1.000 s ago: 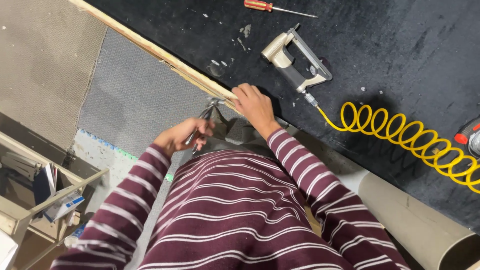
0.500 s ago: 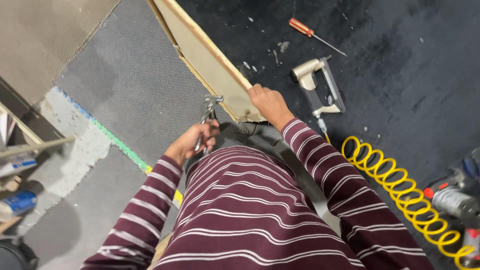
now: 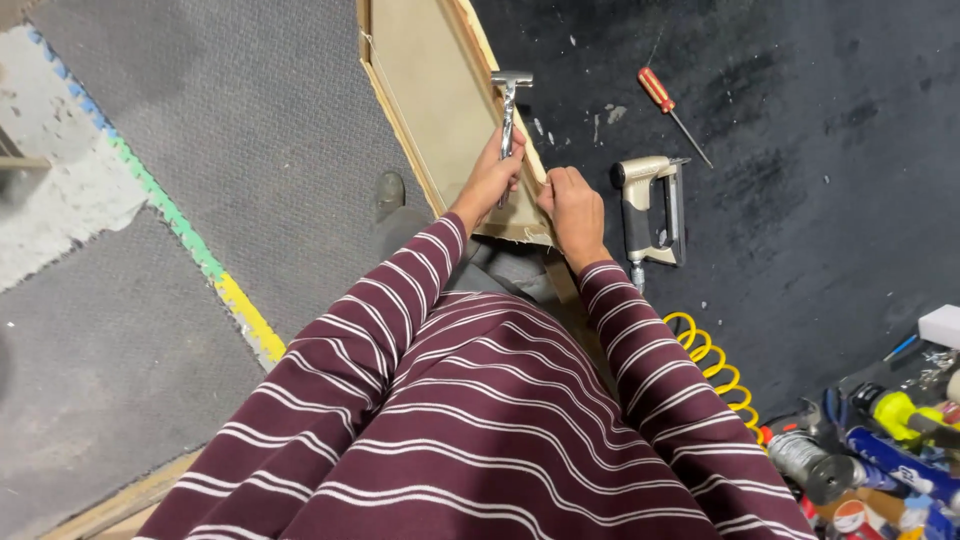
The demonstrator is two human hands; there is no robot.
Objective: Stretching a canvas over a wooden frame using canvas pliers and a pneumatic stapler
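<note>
The left hand (image 3: 490, 178) keeps its grip clenched on the metal pliers (image 3: 509, 110), now raised along the wooden frame (image 3: 425, 90) instead of low near the body. The right hand (image 3: 572, 205) pinches the fabric edge (image 3: 520, 232) at the frame's corner, on the black desk (image 3: 800, 150).

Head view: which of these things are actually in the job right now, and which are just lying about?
In hand:
left hand gripping the metal pliers
right hand pinching the canvas edge
wooden frame, with the canvas stretched over it

Lying about:
staple gun on the black table, with its yellow coiled hose
red-handled screwdriver
heap of tools at lower right
</note>
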